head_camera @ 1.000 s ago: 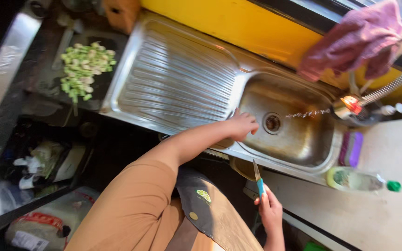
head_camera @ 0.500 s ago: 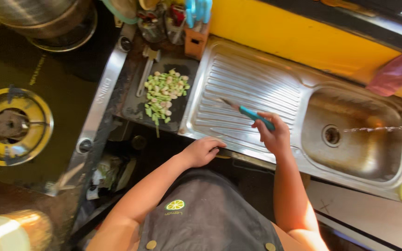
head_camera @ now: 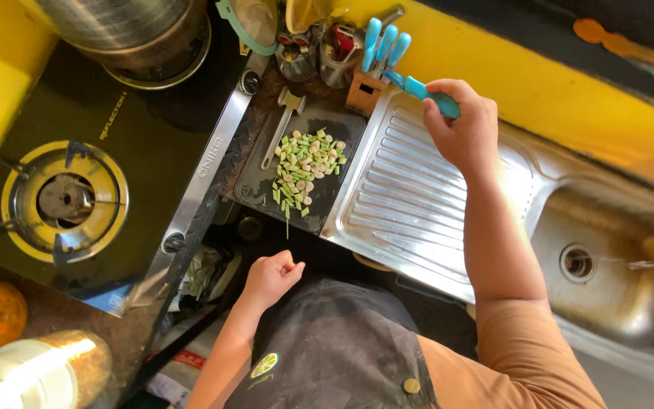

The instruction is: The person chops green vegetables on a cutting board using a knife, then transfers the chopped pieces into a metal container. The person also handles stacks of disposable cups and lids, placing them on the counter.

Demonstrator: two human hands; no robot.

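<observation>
1. The right hand (head_camera: pixel 467 135) grips the blue-handled knife (head_camera: pixel 427 94), fingers wrapped around its handle.
2. The knife's long axis points up-left — tip at the wooden knife block (head_camera: pixel 362 91), just beside it.
3. The left hand (head_camera: pixel 270 277) hangs loosely curled, empty, well apart.

A yellow wall (head_camera: pixel 569 83) runs behind a dark counter (head_camera: pixel 54 318) holding a steel sink (head_camera: pixel 418 204) and a black gas stove (head_camera: pixel 100 151), in warm sunlight.
</observation>
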